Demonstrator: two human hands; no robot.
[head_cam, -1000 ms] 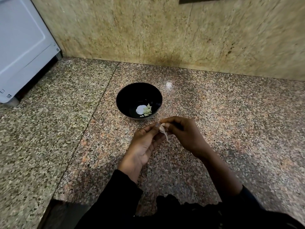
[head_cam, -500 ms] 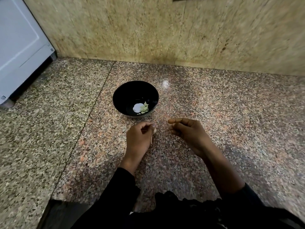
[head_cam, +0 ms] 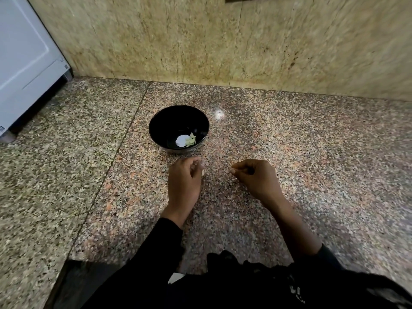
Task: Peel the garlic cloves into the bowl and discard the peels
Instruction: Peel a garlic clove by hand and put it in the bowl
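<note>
While the two hands, joined over one clove a second ago, are now sitting apart before the bowl (head_cam: 156,127), I am logging: left hand (head_cam: 184,182) pinching the garlic clove (head_cam: 202,163), right hand (head_cam: 256,178) curling, contents unreadable, peeling pausing.

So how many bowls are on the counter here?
1. The black bowl stands on the granite counter just beyond the left hand, with pale bits inside. None other shows.

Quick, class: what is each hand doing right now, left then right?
Left hand: fingers curled, pinching a small pale piece, probably garlic or peel.
Right hand: fingers curled; whether it holds anything cannot be told.
</note>
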